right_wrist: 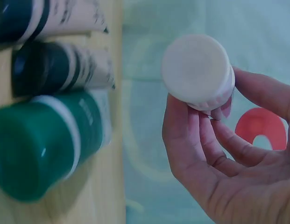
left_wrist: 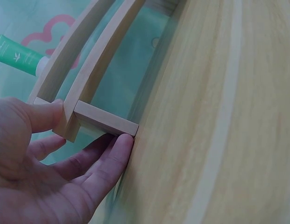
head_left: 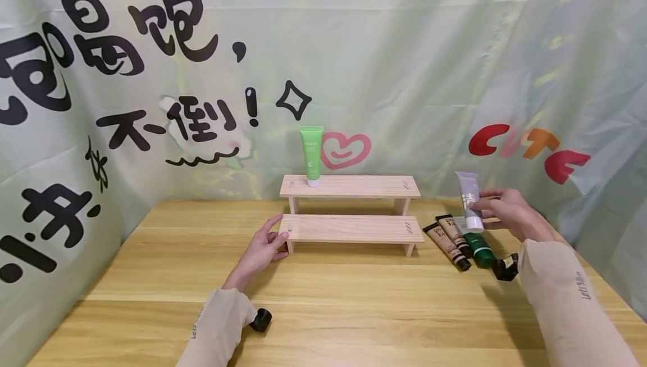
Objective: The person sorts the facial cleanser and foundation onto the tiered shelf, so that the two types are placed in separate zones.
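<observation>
My right hand (head_left: 513, 212) pinches a lavender squeeze tube (head_left: 469, 195) between thumb and fingers, upright with its white cap (right_wrist: 196, 70) down. It is held in the air above the tubes on the table. My left hand (head_left: 263, 246) grips the left end of a two-step wooden display stand (head_left: 351, 229). In the left wrist view its thumb lies on the step's edge and its fingertips (left_wrist: 121, 144) touch the leg. A green tube (head_left: 312, 156) stands on its white cap at the left of the upper step.
Right of the stand lie two beige tubes (head_left: 447, 246) with black caps and a dark green tube (head_left: 479, 249). A printed curtain (head_left: 404, 75) hangs behind the wooden table (head_left: 354, 311). Black wrist cameras (head_left: 261, 320) sit at both sleeves.
</observation>
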{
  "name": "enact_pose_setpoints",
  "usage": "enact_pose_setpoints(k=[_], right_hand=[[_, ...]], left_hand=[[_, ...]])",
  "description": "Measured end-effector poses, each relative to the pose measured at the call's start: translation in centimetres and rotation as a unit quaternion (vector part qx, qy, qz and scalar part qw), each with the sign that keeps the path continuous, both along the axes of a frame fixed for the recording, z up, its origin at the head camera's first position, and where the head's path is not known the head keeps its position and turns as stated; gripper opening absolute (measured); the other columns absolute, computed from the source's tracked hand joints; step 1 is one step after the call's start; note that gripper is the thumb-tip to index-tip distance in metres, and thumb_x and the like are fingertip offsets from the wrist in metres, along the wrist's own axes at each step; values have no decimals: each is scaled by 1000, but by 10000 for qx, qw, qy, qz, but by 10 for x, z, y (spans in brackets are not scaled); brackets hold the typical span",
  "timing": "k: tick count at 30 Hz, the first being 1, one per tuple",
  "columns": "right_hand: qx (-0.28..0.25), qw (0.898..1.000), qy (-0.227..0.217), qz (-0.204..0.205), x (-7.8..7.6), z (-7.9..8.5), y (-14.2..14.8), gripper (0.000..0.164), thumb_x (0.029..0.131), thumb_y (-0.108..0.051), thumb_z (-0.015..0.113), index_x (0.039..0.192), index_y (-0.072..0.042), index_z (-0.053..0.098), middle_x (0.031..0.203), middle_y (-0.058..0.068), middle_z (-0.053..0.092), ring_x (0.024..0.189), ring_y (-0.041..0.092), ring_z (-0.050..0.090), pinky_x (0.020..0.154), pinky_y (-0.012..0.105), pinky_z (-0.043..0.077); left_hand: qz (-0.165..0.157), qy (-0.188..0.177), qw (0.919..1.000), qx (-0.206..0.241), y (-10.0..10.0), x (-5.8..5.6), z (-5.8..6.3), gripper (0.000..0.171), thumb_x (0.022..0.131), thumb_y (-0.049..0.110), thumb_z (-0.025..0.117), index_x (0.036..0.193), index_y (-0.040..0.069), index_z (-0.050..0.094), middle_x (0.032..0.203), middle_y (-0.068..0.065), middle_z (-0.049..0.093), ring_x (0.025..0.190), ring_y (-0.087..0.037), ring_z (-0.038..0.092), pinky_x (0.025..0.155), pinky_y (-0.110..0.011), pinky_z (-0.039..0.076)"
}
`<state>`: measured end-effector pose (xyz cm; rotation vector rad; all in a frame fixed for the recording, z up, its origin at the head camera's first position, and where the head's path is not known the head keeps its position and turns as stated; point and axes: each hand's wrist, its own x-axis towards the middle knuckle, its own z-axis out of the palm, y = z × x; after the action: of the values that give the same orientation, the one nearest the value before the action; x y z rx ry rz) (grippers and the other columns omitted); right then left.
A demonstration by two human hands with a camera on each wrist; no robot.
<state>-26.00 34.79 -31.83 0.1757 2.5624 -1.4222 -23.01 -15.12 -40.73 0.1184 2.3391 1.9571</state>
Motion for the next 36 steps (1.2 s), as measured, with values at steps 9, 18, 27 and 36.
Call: enact_pose_setpoints(k=[9,18,27,36], right_hand=[[-231,9987,442,-125,-3,6,-23,72,103,-21,58,150,16,17,136,36,37,102,33,58,87,43,60],[-465,9960,692,-321,-8,9,-45,71,102,-18,62,150,14,22,136,33,40,99,30,58,77,33,62],[-723,9920,984,-309,-12,13,-64,65,100,-11,63,148,14,26,126,25,46,86,18,61,75,30,61],[-998,9867,1252,-295,-17,15,-77,64,99,-9,64,148,12,27,129,24,45,90,17,60,77,31,61]], left_hand=[[14,-15,10000,14,2,2,0,56,107,3,48,159,1,25,115,-27,59,103,-34,62,90,-48,58],[81,-11,10000,-52,3,0,-4,56,107,2,48,159,2,27,109,-23,60,98,-30,61,89,-45,59],[80,34,10000,-30,0,1,-2,55,107,1,48,158,0,27,114,-26,61,98,-32,62,88,-48,59],[78,10,10000,7,1,1,-1,55,107,2,48,158,-1,27,108,-22,62,91,-25,60,86,-46,60]])
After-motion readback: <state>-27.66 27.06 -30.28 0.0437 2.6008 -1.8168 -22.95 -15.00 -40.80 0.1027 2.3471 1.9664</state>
